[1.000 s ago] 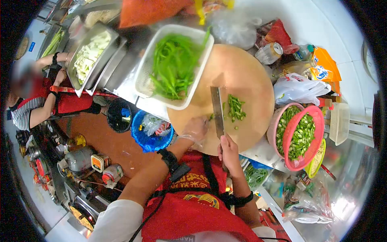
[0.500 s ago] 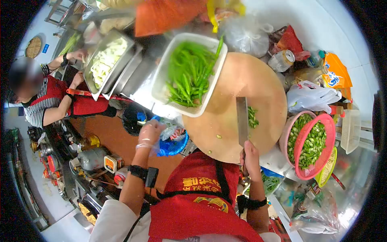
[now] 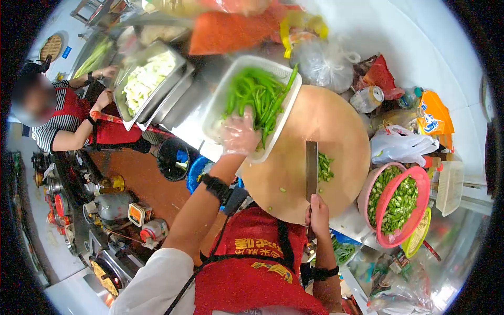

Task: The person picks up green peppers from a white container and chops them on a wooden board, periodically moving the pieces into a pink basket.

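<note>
My left hand [image 3: 242,134], in a clear plastic glove, reaches into a white plastic basket [image 3: 210,113] of long green chili peppers [image 3: 265,94]. Its fingers are stretched out over the peppers at the near side; the fingertips are partly hidden among them. In my right hand [image 3: 317,212] is the handle of a cleaver [image 3: 312,170], its blade resting on the round chopping board [image 3: 273,184]. Cut pepper pieces [image 3: 325,168] lie just right of the blade, with a few small bits to its left.
Right of the board, a pink basket [image 3: 424,184] holds sliced green peppers. Plastic bags [image 3: 401,142] and a can [image 3: 366,100] crowd the back right. A metal tray [image 3: 181,65] of pale cut vegetables stands left, where another person [image 3: 71,118] works. A black bin [image 3: 170,160] sits below.
My left hand has moved up and forward from beside the board into the basket of chili peppers. My right hand keeps the cleaver at nearly the same spot on the board.
</note>
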### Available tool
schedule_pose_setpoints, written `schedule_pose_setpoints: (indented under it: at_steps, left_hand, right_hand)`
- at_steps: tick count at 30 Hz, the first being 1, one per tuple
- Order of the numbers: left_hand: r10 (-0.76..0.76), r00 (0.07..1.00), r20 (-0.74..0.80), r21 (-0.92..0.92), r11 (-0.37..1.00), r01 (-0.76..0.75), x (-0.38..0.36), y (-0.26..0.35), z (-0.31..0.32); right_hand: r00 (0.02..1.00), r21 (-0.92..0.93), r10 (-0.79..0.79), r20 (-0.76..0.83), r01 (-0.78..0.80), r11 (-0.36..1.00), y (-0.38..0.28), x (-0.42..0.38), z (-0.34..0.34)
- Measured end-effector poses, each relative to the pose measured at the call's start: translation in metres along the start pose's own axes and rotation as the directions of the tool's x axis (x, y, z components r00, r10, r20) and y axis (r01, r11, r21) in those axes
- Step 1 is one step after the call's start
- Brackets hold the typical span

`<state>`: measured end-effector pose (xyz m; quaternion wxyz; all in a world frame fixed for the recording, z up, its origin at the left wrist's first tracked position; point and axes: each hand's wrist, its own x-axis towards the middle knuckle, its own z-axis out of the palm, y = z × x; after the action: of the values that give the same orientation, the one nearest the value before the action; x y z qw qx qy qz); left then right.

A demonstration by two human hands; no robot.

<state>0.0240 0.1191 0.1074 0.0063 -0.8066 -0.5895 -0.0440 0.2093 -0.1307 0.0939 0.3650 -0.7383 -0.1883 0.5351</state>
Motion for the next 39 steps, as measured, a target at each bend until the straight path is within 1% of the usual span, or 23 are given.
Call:
schedule_pose_setpoints:
  at_steps: [1, 2, 5, 6, 8, 10, 13, 14, 16, 17, 18, 20, 22, 24, 25, 26, 28, 29, 32, 33, 34, 36, 39]
  left_hand:
    - [-0.082, 0.984, 0.156, -0.006, 0.996, 0.084, 0.009, 0.004, -0.001]
    - [-0.082, 0.985, 0.152, -0.01, 0.996, 0.085, 0.014, 0.005, -0.002]
    - [-0.172, 0.867, 0.468, -0.208, 0.932, 0.297, 0.027, 0.005, -0.015]
    - [-0.167, 0.87, 0.464, -0.209, 0.934, 0.291, 0.026, -0.001, -0.013]
    - [-0.048, 0.961, 0.271, -0.621, 0.754, 0.213, 0.02, -0.021, 0.001]
    - [-0.006, 0.968, 0.249, -0.69, 0.7, 0.182, 0.02, -0.035, 0.002]
    - [0.029, 1.0, -0.011, -0.843, 0.537, -0.025, 0.023, -0.048, -0.014]
    - [0.03, 0.999, -0.012, -0.843, 0.538, -0.026, 0.027, -0.052, -0.016]
    - [0.031, 0.936, 0.35, -0.932, 0.108, 0.345, 0.032, -0.058, -0.034]
    - [0.084, 0.914, 0.396, -0.912, -0.079, 0.402, 0.034, -0.058, -0.042]
    - [0.083, 0.915, 0.395, -0.912, -0.08, 0.402, 0.038, -0.062, -0.037]
    - [0.099, 0.917, 0.387, -0.92, 0.115, 0.375, 0.046, -0.068, -0.031]
    - [0.093, 0.878, 0.47, -0.882, 0.011, 0.471, 0.047, -0.076, -0.017]
    - [-0.036, 0.956, 0.29, -0.752, 0.61, 0.251, 0.053, -0.092, 0.013]
    - [-0.098, 0.968, 0.231, -0.598, 0.771, 0.221, 0.049, -0.081, -0.011]
    - [-0.095, 0.968, 0.234, -0.598, 0.771, 0.22, 0.045, -0.072, -0.019]
    - [-0.103, 0.994, 0.041, -0.333, 0.937, 0.11, 0.039, -0.061, -0.026]
    - [0.024, 0.964, -0.265, -0.228, 0.97, -0.087, 0.036, -0.062, -0.013]
    - [0.11, 0.949, -0.295, -0.312, 0.928, -0.205, 0.041, -0.049, -0.019]
    - [0.009, 0.995, -0.096, -0.378, 0.925, -0.045, 0.041, -0.039, -0.025]
    - [0.008, 0.995, -0.096, -0.38, 0.924, -0.044, 0.045, -0.033, -0.021]
    - [-0.119, 0.952, 0.281, -0.223, 0.957, 0.185, 0.059, -0.029, -0.001]
    - [-0.089, 0.967, 0.239, -0.25, 0.957, 0.149, 0.062, -0.032, 0.008]
  right_hand:
    - [1.0, 0.012, 0.027, -0.01, -0.027, 1.0, 0.001, -0.001, 0.0]
    - [1.0, 0.01, 0.022, -0.012, -0.022, 1.0, 0.001, -0.001, 0.0]
    - [1.0, 0.047, 0.008, 0.012, -0.009, 0.999, 0.002, -0.001, -0.001]
    - [1.0, 0.002, -0.022, 0.014, 0.022, 1.0, 0.007, 0.002, -0.002]
    - [0.999, -0.034, -0.053, 0.011, 0.053, 0.998, 0.007, 0.003, -0.001]
    - [1.0, 0.025, 0.009, -0.004, -0.009, 1.0, 0.002, 0.0, 0.0]
    - [0.999, 0.029, -0.027, 0.018, 0.026, 0.999, 0.003, 0.001, -0.001]
    - [0.999, 0.031, -0.027, 0.018, 0.026, 0.999, 0.002, 0.0, 0.0]
    - [1.0, 0.059, 0.0, 0.002, 0.0, 0.998, -0.001, -0.002, 0.002]
    - [1.0, 0.059, 0.0, 0.004, 0.0, 0.998, -0.001, -0.001, 0.002]
    - [1.0, 0.05, -0.012, 0.005, 0.012, 0.999, 0.001, 0.0, 0.002]
    - [1.0, 0.041, -0.025, 0.007, 0.024, 0.999, 0.005, 0.002, 0.002]
    - [0.999, 0.031, -0.037, -0.024, 0.038, 0.999, 0.006, 0.004, 0.003]
    - [0.999, 0.027, -0.032, -0.017, 0.032, 0.999, 0.006, 0.004, 0.001]
    - [1.0, 0.023, -0.025, -0.007, 0.025, 0.999, 0.006, 0.003, 0.001]
    - [1.0, 0.025, -0.022, -0.009, 0.022, 0.999, 0.007, 0.004, 0.001]
    - [0.999, -0.028, -0.036, -0.013, 0.035, 0.999, 0.011, 0.006, 0.0]
    - [0.999, -0.027, -0.034, -0.015, 0.034, 0.999, 0.011, 0.006, 0.0]
    - [1.0, 0.005, -0.018, -0.017, 0.018, 1.0, 0.009, 0.005, 0.001]
    - [1.0, 0.017, -0.008, -0.024, 0.008, 1.0, 0.006, 0.004, 0.002]
    - [1.0, 0.029, 0.003, -0.031, -0.002, 1.0, 0.004, 0.003, 0.002]
    - [1.0, 0.013, 0.008, -0.011, -0.007, 1.0, -0.003, 0.0, 0.001]
    - [0.999, -0.069, -0.042, -0.024, 0.04, 0.997, 0.018, 0.012, -0.001]
